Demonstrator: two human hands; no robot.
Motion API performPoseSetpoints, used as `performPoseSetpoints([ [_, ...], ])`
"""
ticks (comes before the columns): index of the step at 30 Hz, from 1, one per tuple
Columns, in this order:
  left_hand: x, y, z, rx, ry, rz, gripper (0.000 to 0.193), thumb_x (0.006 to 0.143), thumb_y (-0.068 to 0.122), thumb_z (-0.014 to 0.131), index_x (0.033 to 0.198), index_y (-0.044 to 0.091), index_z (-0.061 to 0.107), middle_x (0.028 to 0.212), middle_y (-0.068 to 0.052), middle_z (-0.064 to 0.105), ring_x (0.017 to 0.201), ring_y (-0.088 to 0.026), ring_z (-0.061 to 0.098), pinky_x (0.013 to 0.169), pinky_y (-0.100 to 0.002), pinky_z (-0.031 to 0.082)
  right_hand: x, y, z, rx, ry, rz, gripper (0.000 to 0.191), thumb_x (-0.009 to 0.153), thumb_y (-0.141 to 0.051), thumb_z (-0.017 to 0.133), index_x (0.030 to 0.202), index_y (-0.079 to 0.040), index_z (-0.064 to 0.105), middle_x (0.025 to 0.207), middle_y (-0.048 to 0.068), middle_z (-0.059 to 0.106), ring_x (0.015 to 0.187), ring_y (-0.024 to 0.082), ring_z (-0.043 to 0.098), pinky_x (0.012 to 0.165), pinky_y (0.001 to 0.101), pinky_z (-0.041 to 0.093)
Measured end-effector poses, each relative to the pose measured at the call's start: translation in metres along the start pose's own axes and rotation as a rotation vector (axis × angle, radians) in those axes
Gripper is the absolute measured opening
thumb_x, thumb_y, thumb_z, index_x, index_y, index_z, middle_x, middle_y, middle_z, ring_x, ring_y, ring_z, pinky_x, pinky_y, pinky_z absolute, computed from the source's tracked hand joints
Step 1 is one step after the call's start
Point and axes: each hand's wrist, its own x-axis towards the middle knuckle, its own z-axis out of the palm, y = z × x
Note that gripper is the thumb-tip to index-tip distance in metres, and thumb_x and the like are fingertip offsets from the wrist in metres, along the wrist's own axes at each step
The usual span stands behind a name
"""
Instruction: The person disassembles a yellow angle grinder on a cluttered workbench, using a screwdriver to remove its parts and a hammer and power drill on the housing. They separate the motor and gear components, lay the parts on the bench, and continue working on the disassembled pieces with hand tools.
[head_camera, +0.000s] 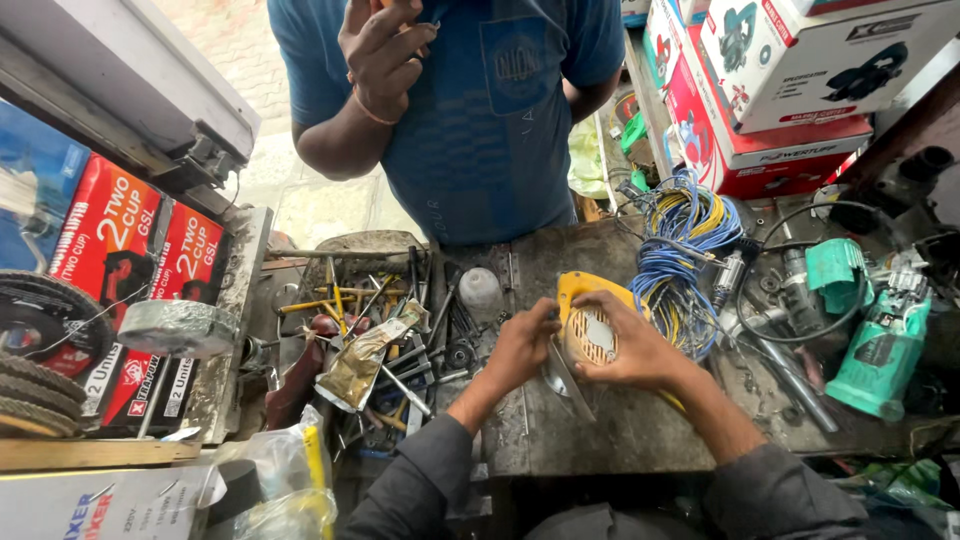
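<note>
My left hand (520, 345) pinched a thin metal blade (562, 375) against the yellow tool (590, 325). My right hand (625, 345) wrapped around that tool on the counter (600, 440). I judged the work half done, with the tool's grille still bare. Farther off lay one wire bundle (685, 240), two green tools (880, 345), and one standing person (480, 110).

A yellow plastic tool housing (585, 292), smooth and slightly glossy, is seen on the scuffed, matt grey worktop (620, 430). A dull metal blade (562, 375) lies against it. The wire bundle (685, 255) is sheathed in shiny plastic.
</note>
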Motion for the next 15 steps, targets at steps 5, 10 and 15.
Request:
performPoseSetpoints([
  [5,0.007,-0.004,-0.002,-0.465,0.023,-0.218,0.015,0.102,0.004,0.053,0.117,0.006,0.054,0.090,-0.012,0.070,0.086,-0.017,0.068,0.078,-0.031,0.054,0.001,-0.004,0.000,-0.011,0.002,0.032,0.083,0.060,-0.029,0.088,0.133,-0.010,0.052,0.124,0.011,0.061,0.115,0.024,0.062,0.099,0.0355,0.049],
  [10,-0.015,-0.007,-0.021,-0.246,0.179,-0.270,0.014,0.101,0.009,0.057,0.114,0.005,0.055,0.082,-0.015,0.074,0.077,-0.026,0.075,0.070,-0.039,0.056,0.000,-0.003,0.001,-0.005,0.006,0.024,0.083,0.061,-0.029,0.089,0.133,-0.010,0.053,0.127,0.011,0.061,0.118,0.024,0.061,0.100,0.0355,0.048],
  [15,-0.042,-0.020,-0.022,0.383,-0.223,-0.359,0.034,0.093,0.022,0.066,0.121,0.005,0.057,0.086,-0.027,0.071,0.085,-0.049,0.067,0.077,-0.059,0.050,-0.001,-0.003,0.001,-0.004,0.008,0.042,0.082,0.060,-0.030,0.089,0.131,-0.010,0.054,0.123,0.010,0.064,0.114,0.022,0.065,0.098,0.0346,0.050],
])
